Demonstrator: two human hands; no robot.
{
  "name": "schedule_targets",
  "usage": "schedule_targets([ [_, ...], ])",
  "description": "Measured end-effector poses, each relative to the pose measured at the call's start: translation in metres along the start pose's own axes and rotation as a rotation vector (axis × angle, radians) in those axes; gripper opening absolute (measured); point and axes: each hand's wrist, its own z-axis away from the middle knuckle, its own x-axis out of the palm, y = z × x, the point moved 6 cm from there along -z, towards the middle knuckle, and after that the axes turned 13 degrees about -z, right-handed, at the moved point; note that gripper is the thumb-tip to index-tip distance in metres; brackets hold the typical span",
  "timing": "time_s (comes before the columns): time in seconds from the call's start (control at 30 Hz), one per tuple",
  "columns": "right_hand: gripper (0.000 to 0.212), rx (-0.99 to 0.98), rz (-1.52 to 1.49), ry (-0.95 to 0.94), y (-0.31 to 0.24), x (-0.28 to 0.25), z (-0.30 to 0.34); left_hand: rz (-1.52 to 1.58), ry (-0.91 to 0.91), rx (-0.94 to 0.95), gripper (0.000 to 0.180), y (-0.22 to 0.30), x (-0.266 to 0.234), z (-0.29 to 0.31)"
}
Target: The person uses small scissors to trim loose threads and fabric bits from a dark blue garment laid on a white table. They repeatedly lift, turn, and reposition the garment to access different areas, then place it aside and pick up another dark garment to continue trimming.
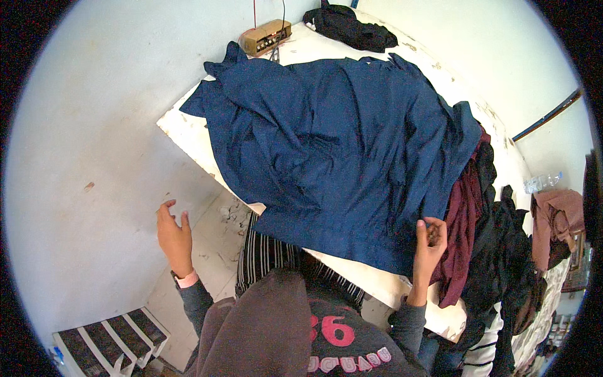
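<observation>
Blue cloth edge in right grip (fingers pinched closed).

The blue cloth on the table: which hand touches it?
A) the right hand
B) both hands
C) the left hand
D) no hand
A: the right hand pinches the near edge of the blue cloth, while the left hand is open in the air, away from the table.
</observation>
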Motion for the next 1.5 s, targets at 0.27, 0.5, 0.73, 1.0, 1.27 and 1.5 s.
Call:
schedule_targets([
  [0.27, 0.006, 0.049, -0.083, -0.075, 0.019, 0.012, 0.024, 0.349, -0.214, 0.147, 0.023, 0.099, 0.019, 0.015],
  [0.5, 0.016, 0.024, 0.359, -0.254, 0.032, 0.036, 0.041, 0.475, -0.087, 0.082, 0.022, 0.037, 0.052, -0.006],
  [0.73, 0.02, -0.014, 0.37, -0.281, 0.018, 0.037, 0.045, -0.104, 0.115, -0.001, 0.023, -0.017, 0.011, 0.024],
  [1.0, 0.005, 0.065, -0.259, -0.103, 0.023, 0.003, 0.041, 0.627, -0.825, 0.034, 0.076, 0.099, 0.072, 0.09],
  [1.27, 0.003, 0.038, -0.194, 0.006, 0.032, -0.032, 0.068, 0.765, -0.607, -0.09, 0.065, 0.069, 0.067, 0.079],
  [1.5, 0.009, 0.017, -0.117, -0.2, 0.004, 0.031, 0.084, 0.917, -0.82, -0.174, 0.042, 0.097, 0.063, 0.113],
])
